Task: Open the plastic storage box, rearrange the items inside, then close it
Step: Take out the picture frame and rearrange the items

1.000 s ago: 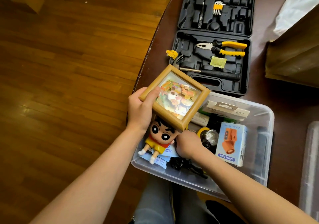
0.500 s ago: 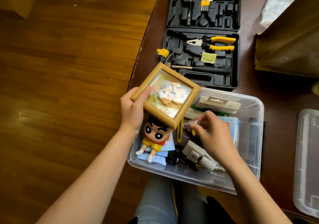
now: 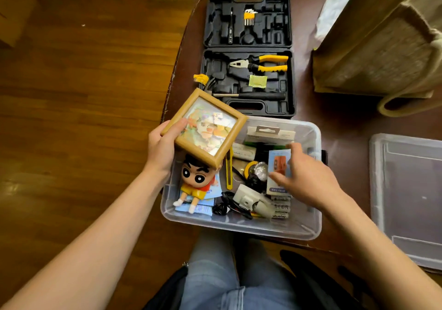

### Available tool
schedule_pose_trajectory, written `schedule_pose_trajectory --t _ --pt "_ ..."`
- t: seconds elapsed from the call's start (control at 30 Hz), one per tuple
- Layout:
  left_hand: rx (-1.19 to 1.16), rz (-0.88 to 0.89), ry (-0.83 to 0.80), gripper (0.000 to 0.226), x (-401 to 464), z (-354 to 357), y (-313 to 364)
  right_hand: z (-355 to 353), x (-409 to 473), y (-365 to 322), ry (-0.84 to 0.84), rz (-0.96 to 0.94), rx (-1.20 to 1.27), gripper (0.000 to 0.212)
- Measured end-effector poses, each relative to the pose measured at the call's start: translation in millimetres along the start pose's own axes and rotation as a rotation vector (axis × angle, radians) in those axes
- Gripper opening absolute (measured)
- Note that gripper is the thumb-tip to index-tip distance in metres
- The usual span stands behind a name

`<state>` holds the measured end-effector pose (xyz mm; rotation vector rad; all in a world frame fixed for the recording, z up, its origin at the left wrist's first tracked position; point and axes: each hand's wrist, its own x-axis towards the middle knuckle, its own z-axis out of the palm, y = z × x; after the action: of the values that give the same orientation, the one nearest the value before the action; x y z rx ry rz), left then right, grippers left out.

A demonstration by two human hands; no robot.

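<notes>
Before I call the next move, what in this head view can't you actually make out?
- Mini fan box: right hand covers its right side; grip unclear.
- Figurine: top of its head hidden under the picture frame held by the left hand.
- Lid: cut off by the right edge.
- Storage box floor: buried under clutter.
- Battery pack print: too small to read.

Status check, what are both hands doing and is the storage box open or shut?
Left hand grips the picture frame over the box's left end. Right hand on the mini fan carton. Storage box open, lid off to the right. Nothing blocking.
</notes>
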<state>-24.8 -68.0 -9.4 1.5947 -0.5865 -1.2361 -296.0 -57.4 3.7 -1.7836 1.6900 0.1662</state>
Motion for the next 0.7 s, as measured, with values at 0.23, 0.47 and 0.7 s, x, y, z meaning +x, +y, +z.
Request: schedule_pose_trajectory --t 0.23,0.47,0.7 --pt "0.01 -0.027 -0.012 0.008 -3 -1 1 13 14 -8 -0.097 -0.099 -0.737 0.101" --pt "0.024 -0.041 0.026 0.007 0 1 0 -9 22 -18 -0.243 -0.142 -0.855 0.072" --pt "0.031 -0.054 0.031 0.008 5 1 -1 -26 20 -35 -0.4 -0.212 -0.066 0.09"
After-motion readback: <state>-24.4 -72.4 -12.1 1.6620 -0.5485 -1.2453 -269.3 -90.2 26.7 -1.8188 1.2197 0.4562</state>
